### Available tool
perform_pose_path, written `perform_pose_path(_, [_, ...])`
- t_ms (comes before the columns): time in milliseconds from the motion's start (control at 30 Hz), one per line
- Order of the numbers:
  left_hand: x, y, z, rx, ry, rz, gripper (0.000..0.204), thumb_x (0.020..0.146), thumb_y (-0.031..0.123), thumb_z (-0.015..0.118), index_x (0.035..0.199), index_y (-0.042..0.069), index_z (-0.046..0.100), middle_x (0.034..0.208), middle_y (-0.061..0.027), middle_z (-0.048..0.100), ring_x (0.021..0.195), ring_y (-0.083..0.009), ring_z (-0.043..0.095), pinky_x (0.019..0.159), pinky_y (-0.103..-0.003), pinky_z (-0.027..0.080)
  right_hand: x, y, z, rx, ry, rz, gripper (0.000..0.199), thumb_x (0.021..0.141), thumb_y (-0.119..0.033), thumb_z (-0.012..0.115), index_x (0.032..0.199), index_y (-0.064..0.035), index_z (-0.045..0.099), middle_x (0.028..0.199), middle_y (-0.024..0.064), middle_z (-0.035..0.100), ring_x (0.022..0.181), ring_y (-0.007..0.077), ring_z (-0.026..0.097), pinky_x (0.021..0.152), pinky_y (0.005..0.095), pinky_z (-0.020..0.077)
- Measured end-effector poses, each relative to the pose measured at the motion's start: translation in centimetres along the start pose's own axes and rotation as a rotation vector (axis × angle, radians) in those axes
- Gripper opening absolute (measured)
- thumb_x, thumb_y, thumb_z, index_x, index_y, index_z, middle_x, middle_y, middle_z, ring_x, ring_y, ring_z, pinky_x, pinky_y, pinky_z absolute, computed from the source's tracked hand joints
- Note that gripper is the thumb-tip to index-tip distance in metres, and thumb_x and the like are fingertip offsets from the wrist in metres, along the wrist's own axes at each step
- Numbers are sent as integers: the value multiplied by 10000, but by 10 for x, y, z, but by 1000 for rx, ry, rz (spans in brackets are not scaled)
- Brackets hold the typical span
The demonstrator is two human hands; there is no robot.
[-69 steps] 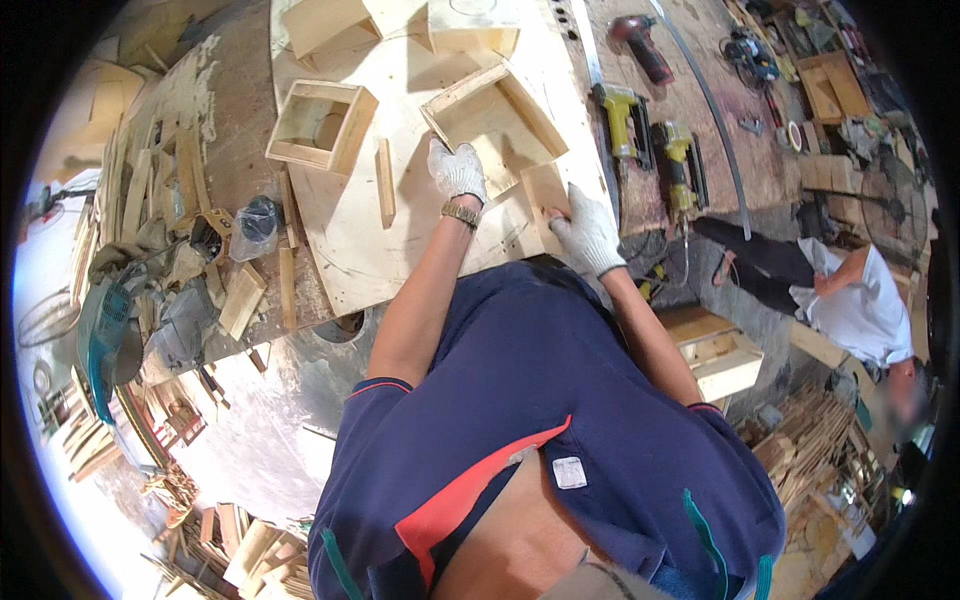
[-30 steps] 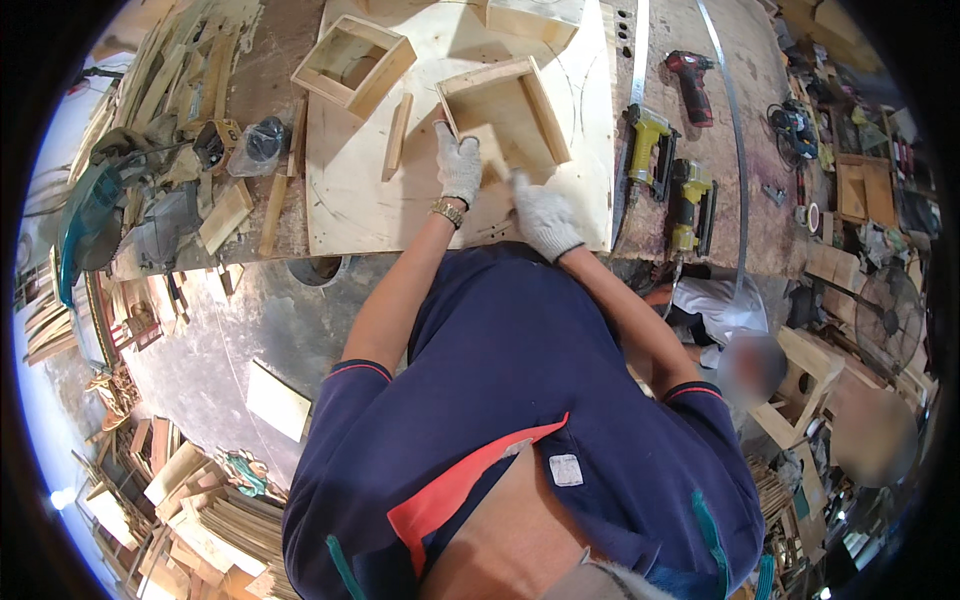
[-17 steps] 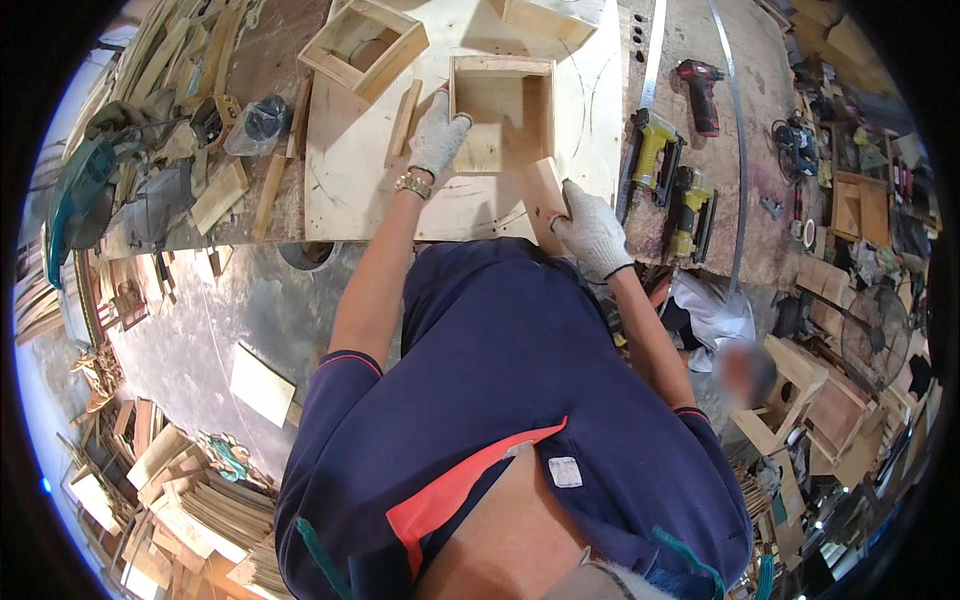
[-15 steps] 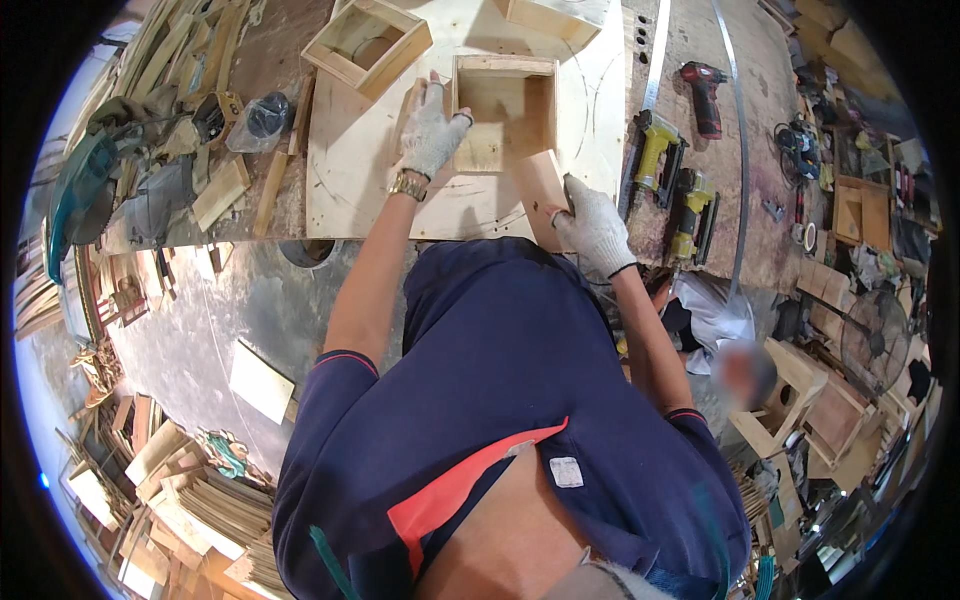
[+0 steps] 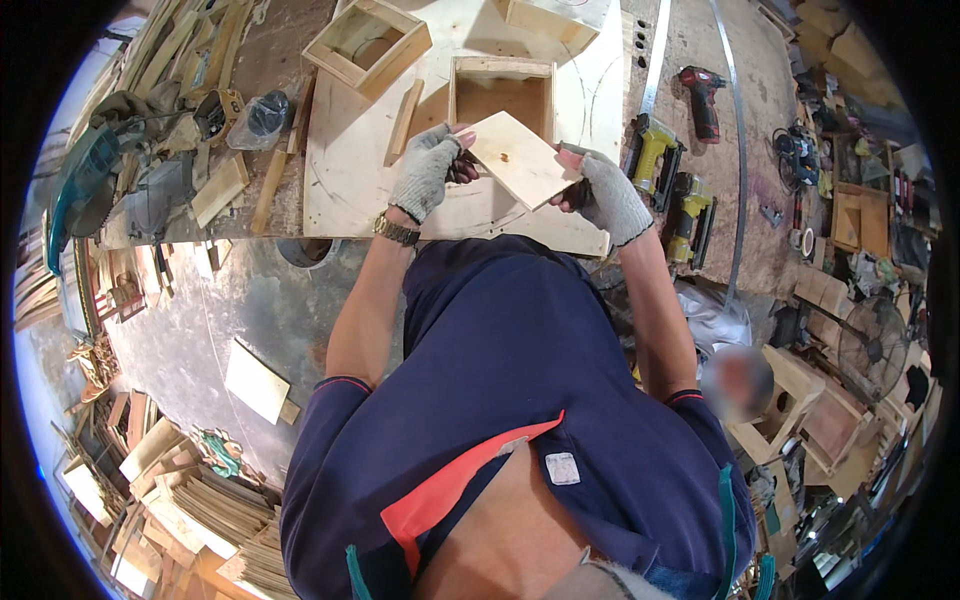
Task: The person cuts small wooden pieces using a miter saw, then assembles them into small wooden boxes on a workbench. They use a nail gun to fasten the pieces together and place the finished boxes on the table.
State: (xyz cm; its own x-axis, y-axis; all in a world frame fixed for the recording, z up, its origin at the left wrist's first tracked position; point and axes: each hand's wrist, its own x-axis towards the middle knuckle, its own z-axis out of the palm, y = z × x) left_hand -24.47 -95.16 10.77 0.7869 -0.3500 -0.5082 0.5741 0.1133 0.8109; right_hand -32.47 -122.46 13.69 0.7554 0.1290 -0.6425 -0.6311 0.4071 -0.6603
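A small rectangular wooden panel (image 5: 522, 163) with a dark knot is held up between my two gloved hands. My left hand (image 5: 430, 172) closes on its left corner, fingers curled. At the opposite corner my right hand (image 5: 604, 195) grips it, thumb on top. Just beyond the panel stands an open wooden box (image 5: 502, 72), its near part hidden by the panel. A narrow wooden strip (image 5: 404, 122) lies beside the box, beyond my left hand. All of this is over a pale plywood board (image 5: 345, 190) on the bench.
Two more wooden boxes, one at far left (image 5: 367, 50) and one at far right (image 5: 555, 22), sit on the board. To the right lie two yellow nail guns (image 5: 655, 150), a red drill (image 5: 704, 100) and a metal straightedge (image 5: 738, 150). A teal power saw (image 5: 85, 185) rests at left.
The panel has been lifted from the board's near edge and tilted out in front of me. My left hand has left the box side and taken hold of it too, uncovering the strip.
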Motion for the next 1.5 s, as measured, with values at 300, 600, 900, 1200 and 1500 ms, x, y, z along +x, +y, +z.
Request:
perform_pose_path(300, [-25,3,-2,-27,68,116,434,1060,246,710,1386,-30,640,952,-78,759,755,-128,736,664,-255,587,-8,-15,10,-169,-66,-82,484,1095,-222,603,1482,65,556,1032,109,727,726,161,702,629,268,593])
perform_pose_path(600, [-41,5,3,196,116,399,348,996,251,818,1115,-55,702,914,-68,740,773,-110,698,726,-254,575,2,13,-3,-38,-95,38,451,1141,-322,519,1358,57,631,1048,92,731,732,137,682,579,261,574])
perform_pose_path(900, [-40,9,13,210,275,232,424,1000,356,809,762,64,615,601,41,528,463,-53,505,441,-238,400,-12,8,12,-480,11,-394,806,1108,-491,594,1548,154,394,1141,168,721,809,196,741,771,311,595])
perform_pose_path(1200, [-37,8,21,266,260,172,496,1015,398,773,678,69,617,568,43,527,465,-41,483,428,-260,381,-22,18,14,-208,146,-141,597,1075,-251,644,1462,158,446,798,130,664,553,161,652,485,294,534])
perform_pose_path(1500, [-21,-20,5,321,224,169,477,1054,373,713,674,87,682,545,35,556,437,-58,494,416,-261,365,-3,45,-2,14,163,-63,707,1059,-167,643,1650,39,315,816,95,613,530,176,604,467,350,537])
